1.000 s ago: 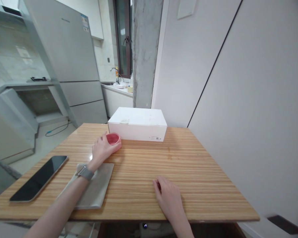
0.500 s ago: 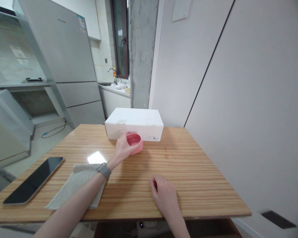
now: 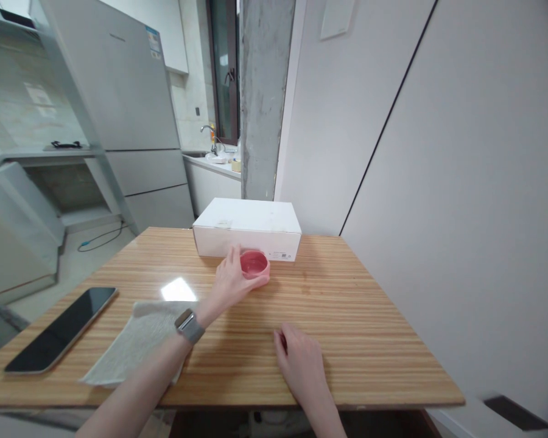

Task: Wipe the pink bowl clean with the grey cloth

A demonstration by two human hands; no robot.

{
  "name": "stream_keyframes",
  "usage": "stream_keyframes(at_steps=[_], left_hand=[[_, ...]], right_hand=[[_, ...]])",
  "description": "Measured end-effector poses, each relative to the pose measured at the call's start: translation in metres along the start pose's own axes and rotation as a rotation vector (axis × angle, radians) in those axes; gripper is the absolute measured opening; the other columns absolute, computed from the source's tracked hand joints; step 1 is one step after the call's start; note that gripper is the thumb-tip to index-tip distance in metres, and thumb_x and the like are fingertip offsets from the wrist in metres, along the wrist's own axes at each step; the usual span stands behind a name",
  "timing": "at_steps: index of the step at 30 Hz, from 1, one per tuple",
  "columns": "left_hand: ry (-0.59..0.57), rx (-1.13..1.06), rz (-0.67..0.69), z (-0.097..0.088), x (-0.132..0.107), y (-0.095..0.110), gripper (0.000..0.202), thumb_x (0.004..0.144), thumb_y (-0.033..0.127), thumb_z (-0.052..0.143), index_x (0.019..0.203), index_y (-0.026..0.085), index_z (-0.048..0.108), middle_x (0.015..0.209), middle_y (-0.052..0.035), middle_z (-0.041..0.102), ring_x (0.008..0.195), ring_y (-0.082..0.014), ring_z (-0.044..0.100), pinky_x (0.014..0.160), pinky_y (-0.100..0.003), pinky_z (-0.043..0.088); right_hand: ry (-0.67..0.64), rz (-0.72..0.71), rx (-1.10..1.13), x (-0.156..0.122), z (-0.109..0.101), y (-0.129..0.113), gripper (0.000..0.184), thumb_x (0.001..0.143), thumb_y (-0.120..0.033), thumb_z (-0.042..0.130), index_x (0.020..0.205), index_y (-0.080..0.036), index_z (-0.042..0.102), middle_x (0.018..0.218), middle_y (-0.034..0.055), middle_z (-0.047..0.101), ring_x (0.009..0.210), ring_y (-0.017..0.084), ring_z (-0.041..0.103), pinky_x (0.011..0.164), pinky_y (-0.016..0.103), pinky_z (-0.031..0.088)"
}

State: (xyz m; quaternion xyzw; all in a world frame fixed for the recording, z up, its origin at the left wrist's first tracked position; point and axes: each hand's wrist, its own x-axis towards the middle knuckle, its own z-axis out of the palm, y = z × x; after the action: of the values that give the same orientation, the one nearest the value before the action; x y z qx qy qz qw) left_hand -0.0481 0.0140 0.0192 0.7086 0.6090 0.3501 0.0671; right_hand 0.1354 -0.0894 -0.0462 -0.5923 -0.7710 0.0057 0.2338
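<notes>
A small pink bowl sits at the front of the white box on the wooden table, its open top facing up. My left hand is round its left and near sides, thumb along the near wall and fingers at the far left rim. The far fingertips are partly hidden. A grey-banded watch is on that wrist. My right hand rests near the table's front edge, fingers curled in and apparently holding nothing.
A white box stands at the table's far edge. Under my left forearm lies a pale cloth, with a dark-screened phone left of it. A white wall borders the right side; a fridge stands behind left.
The pink bowl has shifted slightly right and nearer to me, with my left hand moving along and its fingers looking a little more spread. My right hand has stayed put.
</notes>
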Motion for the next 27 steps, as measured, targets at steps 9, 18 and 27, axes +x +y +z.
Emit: stream_keyframes(at_steps=[9,18,27], left_hand=[[0.005,0.572,-0.101,-0.057,-0.142,-0.048,0.048,0.082,0.05,0.048,0.107,0.011,0.06,0.103,-0.016,0.059,0.093,-0.0319,0.055,0.084,-0.048,0.044],[0.051,0.367,-0.113,-0.062,-0.184,-0.079,0.033,0.085,0.036,0.042,0.106,0.02,0.063,0.095,-0.0068,0.071,0.087,-0.0246,0.066,0.078,-0.038,0.052],[0.113,-0.178,0.13,-0.008,-0.154,0.039,0.029,0.084,0.026,0.051,0.112,0.029,0.059,0.089,-0.0068,0.067,0.078,-0.0213,0.065,0.069,-0.032,0.053]], right_hand=[[0.029,0.004,0.059,0.0,0.002,0.001,0.027,0.094,-0.026,0.037,0.071,-0.022,0.051,0.067,0.0009,0.061,0.06,0.018,0.059,0.056,0.027,0.027],[-0.096,0.383,1.052,-0.032,-0.005,-0.032,0.037,0.084,-0.053,0.052,0.068,-0.019,0.056,0.062,0.0014,0.059,0.057,0.015,0.056,0.057,0.026,0.04],[-0.533,0.748,2.171,-0.018,-0.037,-0.028,0.053,0.074,-0.059,0.06,0.102,-0.016,0.065,0.112,0.014,0.066,0.104,0.028,0.062,0.088,0.043,0.047]])
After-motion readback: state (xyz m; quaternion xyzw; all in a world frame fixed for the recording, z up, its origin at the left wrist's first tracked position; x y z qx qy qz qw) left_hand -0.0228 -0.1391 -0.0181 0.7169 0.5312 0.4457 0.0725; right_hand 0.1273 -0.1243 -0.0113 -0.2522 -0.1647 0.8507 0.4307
